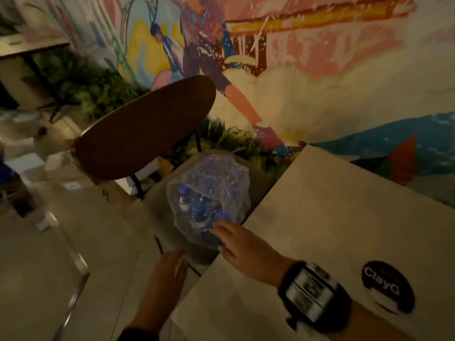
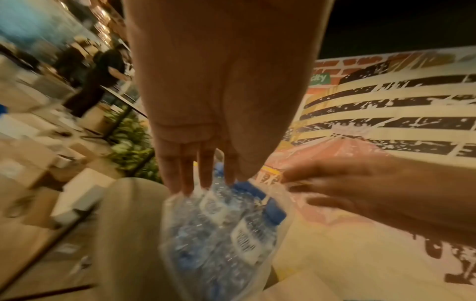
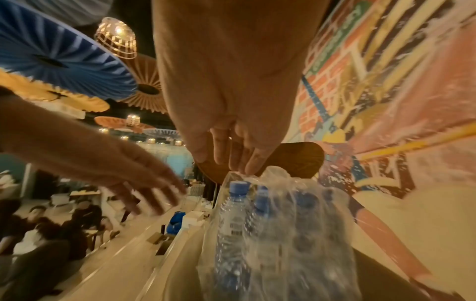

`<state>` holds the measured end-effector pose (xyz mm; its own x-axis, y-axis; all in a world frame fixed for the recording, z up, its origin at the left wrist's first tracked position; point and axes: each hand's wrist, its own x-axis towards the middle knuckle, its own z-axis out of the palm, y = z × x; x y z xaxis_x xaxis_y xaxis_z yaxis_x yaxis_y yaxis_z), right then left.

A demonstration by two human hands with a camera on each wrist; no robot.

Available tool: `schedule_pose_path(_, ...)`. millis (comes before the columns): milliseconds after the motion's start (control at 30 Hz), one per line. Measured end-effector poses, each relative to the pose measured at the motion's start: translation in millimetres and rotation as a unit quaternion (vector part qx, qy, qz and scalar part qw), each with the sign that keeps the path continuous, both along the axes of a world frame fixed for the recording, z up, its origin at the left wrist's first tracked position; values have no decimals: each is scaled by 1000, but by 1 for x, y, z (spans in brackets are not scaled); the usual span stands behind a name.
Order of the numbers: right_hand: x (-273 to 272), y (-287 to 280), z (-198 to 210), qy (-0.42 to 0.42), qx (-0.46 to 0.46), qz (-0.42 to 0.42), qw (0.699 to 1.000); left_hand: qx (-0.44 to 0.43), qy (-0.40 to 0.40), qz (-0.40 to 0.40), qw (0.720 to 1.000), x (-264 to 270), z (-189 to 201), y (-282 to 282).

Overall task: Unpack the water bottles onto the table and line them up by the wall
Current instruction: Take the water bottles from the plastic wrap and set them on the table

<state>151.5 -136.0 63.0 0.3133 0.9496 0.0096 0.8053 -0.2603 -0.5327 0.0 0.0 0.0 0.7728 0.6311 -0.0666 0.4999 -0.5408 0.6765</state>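
A pack of water bottles (image 1: pixel 209 190) with blue caps, wrapped in clear plastic, stands on a grey chair seat (image 1: pixel 157 210) beside the beige table (image 1: pixel 344 230). My right hand (image 1: pixel 226 235) lies with straight fingers against the pack's near side; in the right wrist view its fingertips (image 3: pixel 239 169) reach the wrap's top. My left hand (image 1: pixel 172 262) is at the pack's near left, fingers straight and blurred. In the left wrist view its fingertips (image 2: pixel 190 189) touch the plastic over the pack (image 2: pixel 221 234). Neither hand grips anything.
The brown chair back (image 1: pixel 142 129) rises behind the pack. A painted mural wall (image 1: pixel 320 70) runs along the table's far edge, with green plants (image 1: pixel 229 141) at its foot. Boxes (image 1: pixel 24 163) lie on the floor at left. Seated people (image 3: pixel 38 224) show far off.
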Motion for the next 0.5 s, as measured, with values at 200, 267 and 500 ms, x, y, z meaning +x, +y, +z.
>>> schedule_pose_path(200,21,59,-27,-148,-62,-41,986,76,-68,-54,993,88,0,30)
schedule_pose_path(267,28,57,-36,-152,-100,-85,980,102,-21,-76,992,100,-7,38)
schedule_pose_path(500,31,39,-44,-96,-53,-109,988,158,-21,-74,984,106,5,28)
